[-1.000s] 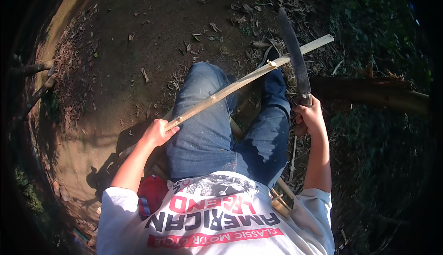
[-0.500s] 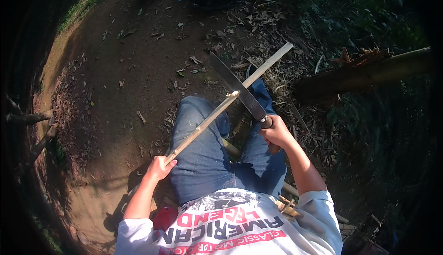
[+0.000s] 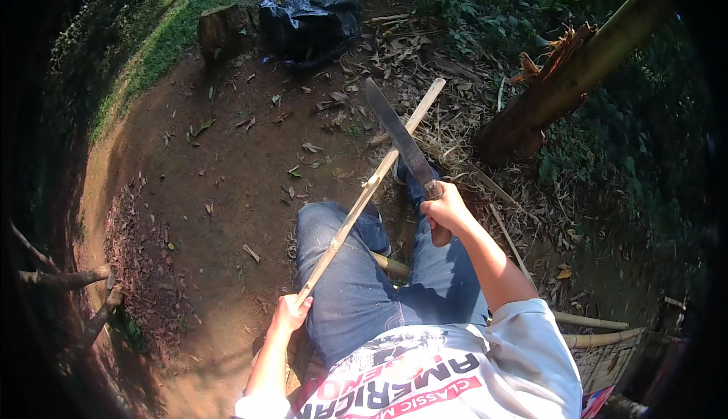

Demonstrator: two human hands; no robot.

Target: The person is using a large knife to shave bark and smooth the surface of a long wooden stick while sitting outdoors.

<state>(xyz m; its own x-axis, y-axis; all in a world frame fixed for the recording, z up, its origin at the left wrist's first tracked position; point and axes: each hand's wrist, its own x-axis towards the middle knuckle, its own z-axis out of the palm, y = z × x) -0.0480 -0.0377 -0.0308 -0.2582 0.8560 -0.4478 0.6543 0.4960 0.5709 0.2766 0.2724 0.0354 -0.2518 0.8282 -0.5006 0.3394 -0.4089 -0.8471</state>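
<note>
My left hand (image 3: 290, 314) is closed round the near end of a long, pale bamboo strip (image 3: 334, 244). The strip slants up and away to the right, over my left thigh. A small curl of shaving stands on it about halfway along. In my right hand (image 3: 449, 211) is the wooden handle of a machete (image 3: 400, 132), its dark blade pointing away and to the left. The blade lies across the strip beyond the shaving; whether it touches the strip I cannot tell.
A black plastic bag (image 3: 311, 21) sits beside a tree stump (image 3: 225, 31) at the far side. A thick broken trunk (image 3: 569, 74) leans at the right. Dry leaves and bamboo pieces (image 3: 591, 321) lie around my legs. Bare branches (image 3: 72, 277) stick in at the left.
The machete blade has shifted along the strip toward its far end, away from the shaving. The strip points more steeply away. My view has tilted up, bringing the stump into sight.
</note>
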